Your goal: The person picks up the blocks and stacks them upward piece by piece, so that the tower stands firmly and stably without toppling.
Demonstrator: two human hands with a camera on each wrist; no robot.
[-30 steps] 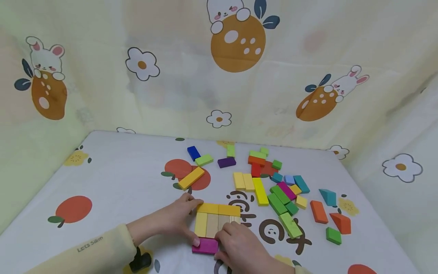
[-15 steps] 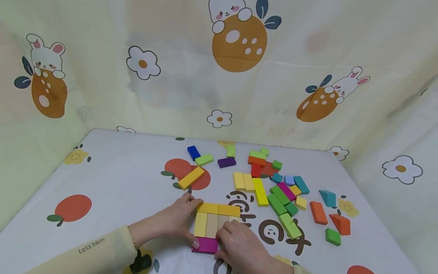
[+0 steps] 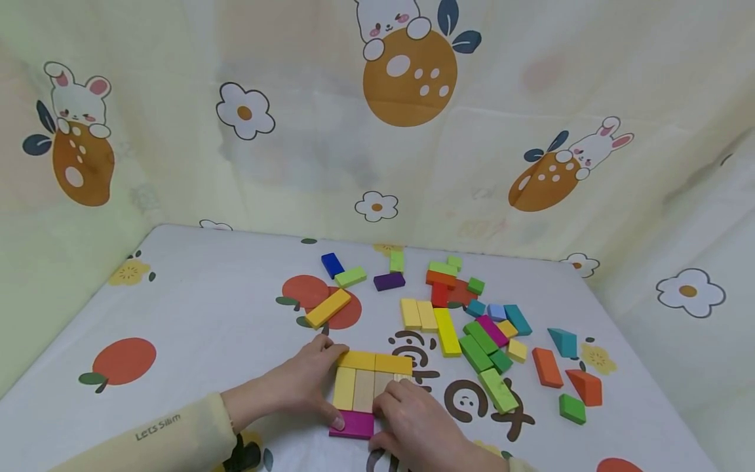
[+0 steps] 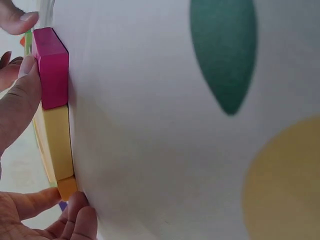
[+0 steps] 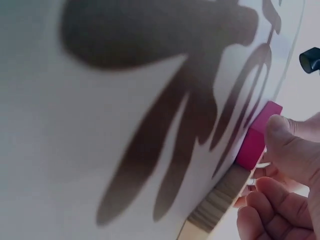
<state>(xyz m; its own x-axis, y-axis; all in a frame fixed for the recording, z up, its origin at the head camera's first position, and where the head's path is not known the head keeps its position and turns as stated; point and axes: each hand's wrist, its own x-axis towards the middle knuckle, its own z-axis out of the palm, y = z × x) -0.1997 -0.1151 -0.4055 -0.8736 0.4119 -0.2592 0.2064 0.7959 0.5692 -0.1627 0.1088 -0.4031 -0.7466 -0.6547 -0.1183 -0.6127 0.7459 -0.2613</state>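
A flat rectangle of toy blocks lies in front of me: two orange-yellow blocks [image 3: 356,360] along the far side, a pale yellow block [image 3: 344,388] and plain wood blocks [image 3: 364,390] in the middle, a magenta block [image 3: 356,426] at the near left. My left hand [image 3: 303,380] spans its left side, thumb on the magenta block, fingertips at the far orange-yellow corner. My right hand [image 3: 415,419] curls over the near right corner, hiding it in the head view. The right wrist view shows that thumb against a magenta block [image 5: 251,145] beside a striped wood block [image 5: 220,197].
Loose blocks lie beyond and to the right: an orange-yellow block [image 3: 328,308], a purple block [image 3: 389,282], a bright yellow block [image 3: 447,333], several green ones, a teal triangle [image 3: 563,343] and an orange triangle [image 3: 585,387]. A patterned curtain [image 3: 295,164] hangs behind the table.
Both hands stay at the block rectangle, almost unmoved. The whole head view has shifted very slightly; the loose blocks lie as before.
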